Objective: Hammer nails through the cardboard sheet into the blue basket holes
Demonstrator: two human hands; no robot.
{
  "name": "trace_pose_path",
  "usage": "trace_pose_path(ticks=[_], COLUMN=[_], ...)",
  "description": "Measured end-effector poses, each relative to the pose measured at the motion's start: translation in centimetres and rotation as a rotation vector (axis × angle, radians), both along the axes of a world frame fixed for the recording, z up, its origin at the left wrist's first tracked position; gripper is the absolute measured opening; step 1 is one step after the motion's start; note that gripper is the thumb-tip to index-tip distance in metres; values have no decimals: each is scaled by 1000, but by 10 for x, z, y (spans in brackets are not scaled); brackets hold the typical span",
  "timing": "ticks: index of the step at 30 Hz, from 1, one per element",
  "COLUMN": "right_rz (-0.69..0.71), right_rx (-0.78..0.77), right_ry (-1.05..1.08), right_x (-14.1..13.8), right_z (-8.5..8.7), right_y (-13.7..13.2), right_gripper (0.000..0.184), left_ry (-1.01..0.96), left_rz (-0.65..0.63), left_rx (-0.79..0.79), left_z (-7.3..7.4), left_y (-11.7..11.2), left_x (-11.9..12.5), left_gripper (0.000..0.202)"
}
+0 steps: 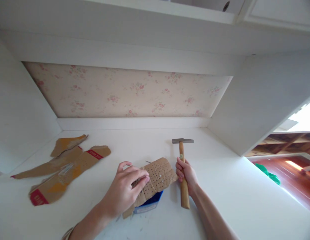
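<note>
My right hand point(186, 175) is wrapped round the wooden handle of a hammer point(185, 195), whose narrow metal head points away from me. Beside it lies a piece of brown cardboard point(161, 173) full of small punched holes, propped on a blue box point(147, 207). Thumb and fingers of my left hand point(127, 186) are pinched together at the cardboard's left part; whatever is between them is too small or hidden to make out. A small pale dot, perhaps a nail head, shows on the cardboard. One thin nail-like piece point(147, 161) shows by its far edge.
Torn cardboard pieces point(67, 170) with red and orange markings lie on the left of the white surface point(94, 213). White side panels and a low overhead cabinet point(134, 33) enclose the space. Floral wallpaper point(134, 93) covers the back. A green object point(267, 173) is on the floor at right.
</note>
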State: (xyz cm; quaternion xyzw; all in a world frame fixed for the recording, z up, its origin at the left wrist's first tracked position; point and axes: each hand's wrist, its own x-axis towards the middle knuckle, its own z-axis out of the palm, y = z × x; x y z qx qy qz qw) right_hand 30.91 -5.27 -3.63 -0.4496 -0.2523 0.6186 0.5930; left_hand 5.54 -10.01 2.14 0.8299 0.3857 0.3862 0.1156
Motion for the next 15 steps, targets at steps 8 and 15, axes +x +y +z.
trace_pose_path(ticks=[8,15], right_rz=[-2,5], right_rx=[4,6], right_ry=[1,-3], right_x=[0,0], right_z=[-2,-3], right_y=[1,2], right_gripper=[35,36], left_ry=[22,9], left_rz=[-33,-58], left_rx=[-13,-36], left_z=[2,3], left_y=[1,0], left_x=[4,4], left_gripper=[7,8])
